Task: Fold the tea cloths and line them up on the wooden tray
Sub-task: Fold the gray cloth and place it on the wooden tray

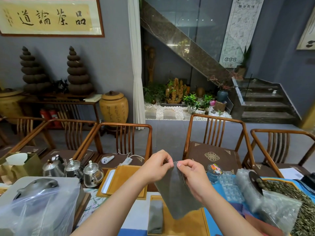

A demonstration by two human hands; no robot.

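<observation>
Two hands meet in the head view, raised above the table edge: the left hand [157,165] and the right hand [190,173] each pinch the top edge of a grey tea cloth [177,196] between thumb and fingertips, the pinches almost touching. The cloth hangs free from that edge, its lower end dangling over the wooden tray [190,223], and it looks doubled lengthwise, though the layers are hard to separate by eye.

One folded cloth [155,217] already lies at the left side of the tray, long and narrow, parallel to the tray's left rim.

Risks, as I judge them:
- With both pinches crowded at one spot, the outer corners hang unsupported (a light cloth will twist), so the fold may come down skewed and not match its neighbour.
- If either pinch slackens, a layer could slip and the fold open in mid-air.
- Lowered carelessly, the hanging end could drag across the folded cloth and shift it out of line.
- Clutter crowds the tray: a plastic bag [39,210] to the left, bubble wrap [245,186] and loose dried leaves [288,195] to the right; a wide swing could catch these or pick up leaf bits.
</observation>
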